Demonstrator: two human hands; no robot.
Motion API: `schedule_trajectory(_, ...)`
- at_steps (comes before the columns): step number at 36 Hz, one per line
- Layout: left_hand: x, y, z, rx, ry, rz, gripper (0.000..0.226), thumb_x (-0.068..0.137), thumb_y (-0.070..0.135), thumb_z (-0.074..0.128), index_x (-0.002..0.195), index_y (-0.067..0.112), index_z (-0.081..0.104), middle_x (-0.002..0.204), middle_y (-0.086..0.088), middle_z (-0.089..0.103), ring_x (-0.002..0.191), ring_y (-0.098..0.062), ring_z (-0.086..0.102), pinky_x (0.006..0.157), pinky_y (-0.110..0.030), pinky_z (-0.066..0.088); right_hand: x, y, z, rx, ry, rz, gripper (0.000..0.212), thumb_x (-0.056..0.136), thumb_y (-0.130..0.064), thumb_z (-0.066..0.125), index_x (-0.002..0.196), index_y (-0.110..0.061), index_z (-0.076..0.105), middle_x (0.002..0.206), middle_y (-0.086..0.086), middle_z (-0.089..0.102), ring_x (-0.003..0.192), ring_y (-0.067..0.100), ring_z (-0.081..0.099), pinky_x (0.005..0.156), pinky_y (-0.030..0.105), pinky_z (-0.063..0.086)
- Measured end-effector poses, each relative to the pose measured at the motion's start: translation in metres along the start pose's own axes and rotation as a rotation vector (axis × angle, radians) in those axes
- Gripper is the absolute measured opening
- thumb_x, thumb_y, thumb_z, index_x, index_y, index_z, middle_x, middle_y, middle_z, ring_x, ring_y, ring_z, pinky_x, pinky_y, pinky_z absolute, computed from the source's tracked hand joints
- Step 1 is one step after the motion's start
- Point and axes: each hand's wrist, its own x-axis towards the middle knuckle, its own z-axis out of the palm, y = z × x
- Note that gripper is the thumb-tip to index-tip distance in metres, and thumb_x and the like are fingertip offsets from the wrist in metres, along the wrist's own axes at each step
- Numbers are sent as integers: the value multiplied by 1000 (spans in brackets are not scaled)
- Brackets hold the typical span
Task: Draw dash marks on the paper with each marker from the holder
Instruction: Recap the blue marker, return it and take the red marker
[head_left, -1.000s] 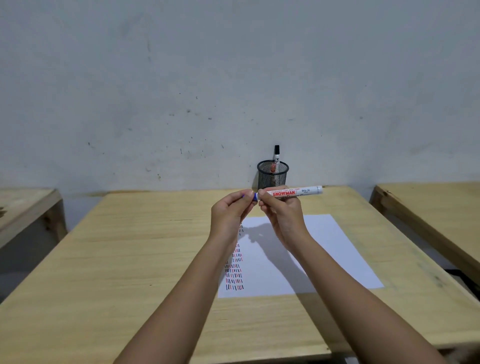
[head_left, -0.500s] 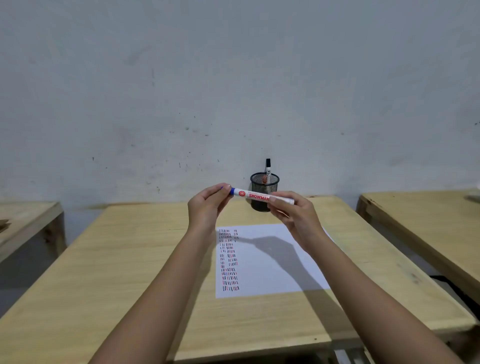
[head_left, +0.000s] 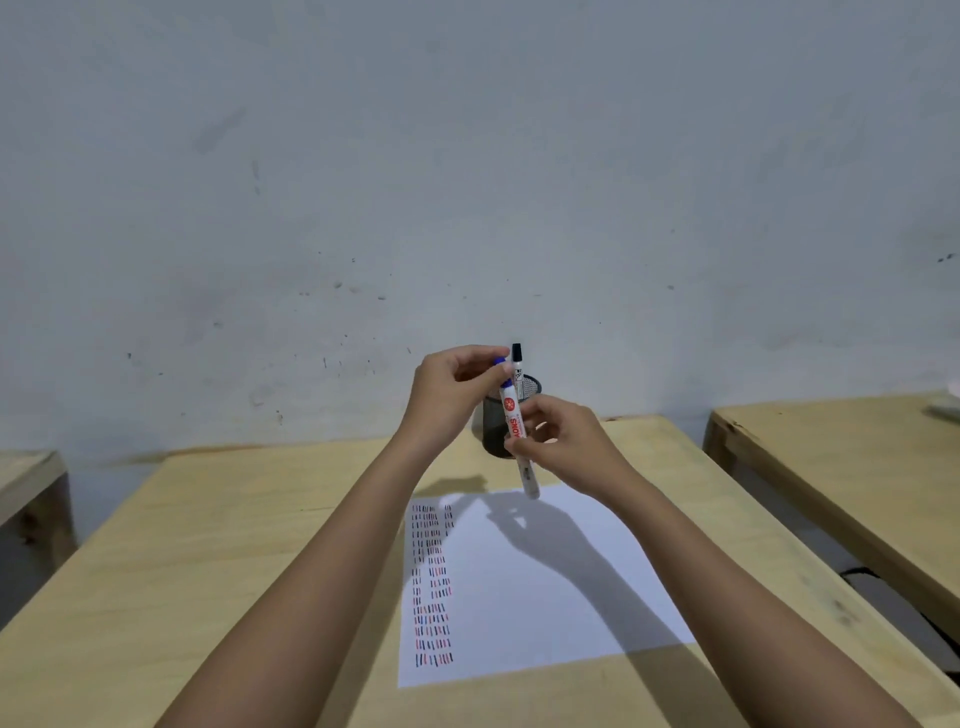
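While raised, both hands (head_left: 519, 415) on marker (head_left: 515, 423).

Holder (head_left: 511, 415) on table (head_left: 260, 519) behind paper (head_left: 545, 597) (one marker (head_left: 517, 358) inside)

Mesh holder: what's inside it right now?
One black-capped marker stands upright in the mesh holder, cap above the rim. The left hand, right hand and blue marker cover much of it; other contents can't be seen.
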Motion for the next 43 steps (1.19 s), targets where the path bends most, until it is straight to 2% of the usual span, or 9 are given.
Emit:
schedule_trajectory(5, 28, -21, -2, 105, 42, 15, 15, 88, 26, 62, 98, 18, 70, 97, -1, 72, 95, -14, 66, 89, -22, 50, 32, 5, -24, -51, 66, -36, 18, 76, -9, 70, 78, -23, 59, 88, 10, 66, 67, 16, 60, 66, 29, 52)
schedule_trajectory(8, 38, -46, -2, 249, 40, -26, 32, 88, 25, 62, 114, 7, 65, 107, -1, 67, 97, -10, 60, 82, -9, 46, 57, 7, -37, 2, 193, -101, 26, 77, -5, 70, 76, -26, 54, 84, 7, 66, 67, 17, 60, 67, 25, 50)
schedule_trajectory(14, 50, -98, 7, 379, -125, -164, 40, 81, 22, 70, 119, 11, 60, 106, 2, 57, 102, -15, 52, 95, -30, 42, 107, 20, -47, 128, 372, -129, 23, 79, -2, 65, 90, -15, 49, 84, 0, 64, 81, 15, 65, 78, 28, 55)
schedule_trajectory(19, 61, -126, 18, 301, -152, -171, 42, 73, 13, 77, 106, 29, 57, 101, 17, 62, 90, 11, 57, 72, 0, 40, 136, 44, -25, 137, 292, -50, 15, 86, -11, 57, 81, -22, 49, 82, -5, 58, 85, 30, 68, 86, 48, 54)
schedule_trajectory(21, 63, -136, 22, 223, -140, -194, 48, 69, 11, 80, 99, 38, 54, 99, 23, 62, 88, 17, 58, 73, -3, 44, 144, 52, -14, 104, 239, -9, 7, 88, -19, 57, 83, -18, 51, 86, -3, 59, 84, 32, 68, 84, 52, 54)
schedule_trajectory(25, 65, -152, 28, 167, -113, -221, 57, 57, 30, 84, 104, 43, 54, 112, 12, 66, 106, -7, 63, 93, -34, 52, 153, 64, 1, -9, 202, 21, 14, 84, -22, 63, 87, -10, 57, 83, -2, 61, 82, 25, 65, 81, 39, 54)
schedule_trajectory(27, 67, -158, 29, 141, -104, -222, 63, 54, 33, 84, 107, 43, 52, 115, 9, 66, 108, -9, 62, 96, -40, 51, 155, 68, 4, -49, 181, 29, 15, 81, -18, 67, 89, -9, 58, 77, -5, 59, 77, 20, 62, 76, 32, 52)
schedule_trajectory(36, 74, -168, 28, 114, -110, -204, 55, 59, 24, 85, 100, 41, 52, 114, 4, 64, 109, -12, 61, 94, -33, 51, 163, 75, 10, -255, 13, 55, 12, 78, -16, 65, 80, -10, 55, 78, 5, 60, 70, 17, 53, 57, 21, 39)
schedule_trajectory(43, 72, -167, 28, 120, -133, -202, 58, 64, 21, 85, 109, 33, 50, 111, 8, 61, 109, -12, 59, 95, -31, 50, 160, 69, 5, -233, -81, 118, 17, 80, -19, 66, 93, -8, 66, 88, 10, 70, 76, 20, 62, 65, 26, 48)
